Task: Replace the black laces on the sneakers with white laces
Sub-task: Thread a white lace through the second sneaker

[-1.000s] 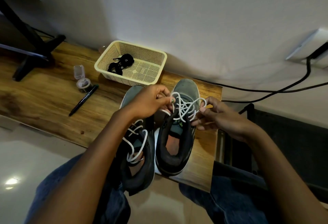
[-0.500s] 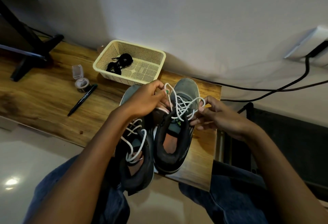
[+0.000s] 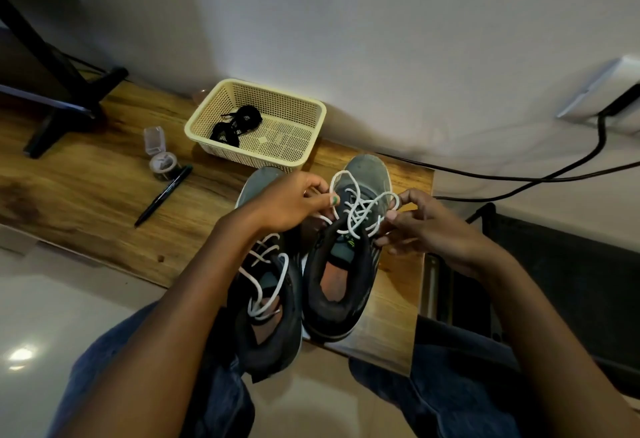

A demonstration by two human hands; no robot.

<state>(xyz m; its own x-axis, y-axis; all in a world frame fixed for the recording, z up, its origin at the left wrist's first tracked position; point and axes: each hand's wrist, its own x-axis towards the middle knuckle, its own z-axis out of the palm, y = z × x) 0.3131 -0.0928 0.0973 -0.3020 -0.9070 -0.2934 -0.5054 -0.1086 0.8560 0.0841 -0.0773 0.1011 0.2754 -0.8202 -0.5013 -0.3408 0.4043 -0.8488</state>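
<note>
no readable writing; both hands pinch the white lace [image 3: 360,207].

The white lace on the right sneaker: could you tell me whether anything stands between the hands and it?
Nothing visible does. The left hand and right hand each already pinch a loop of the white lace above the right sneaker.
</note>
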